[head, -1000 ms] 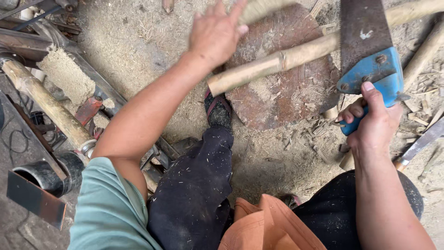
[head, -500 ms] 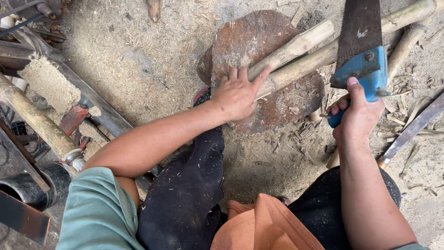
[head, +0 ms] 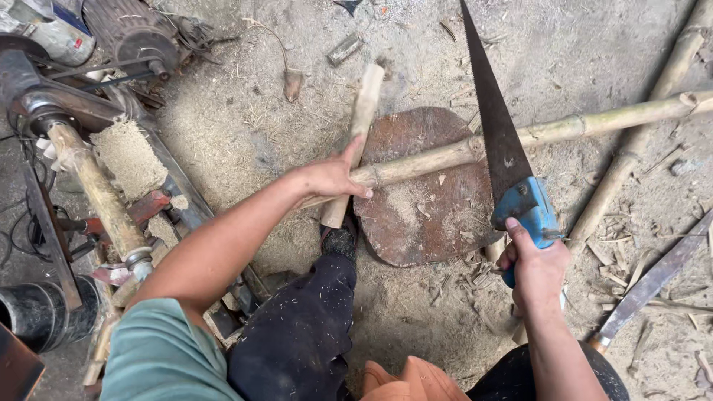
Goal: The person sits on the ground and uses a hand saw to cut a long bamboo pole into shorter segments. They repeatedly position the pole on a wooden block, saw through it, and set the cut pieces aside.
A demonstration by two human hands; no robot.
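Observation:
My left hand (head: 330,178) presses down on the near end of a long bamboo pole (head: 587,125) that lies across a round brown wooden block (head: 427,212). A short bamboo piece (head: 362,111) lies under that hand, pointing away from me, with my dark shoe (head: 340,241) at its near end. My right hand (head: 536,266) grips the blue handle of a hand saw (head: 499,141). The saw blade points away and crosses over the pole near the block's right edge.
Sawdust and bamboo chips cover the ground. A lathe-like machine with a bamboo piece (head: 96,193) and a motor (head: 134,33) stands at left. Another bamboo pole (head: 639,134) and a long flat blade (head: 650,281) lie at right.
The view has pulled back and shifted. My left hand moved from the air down onto the bamboo and now holds its end. The saw blade now sits across the pole.

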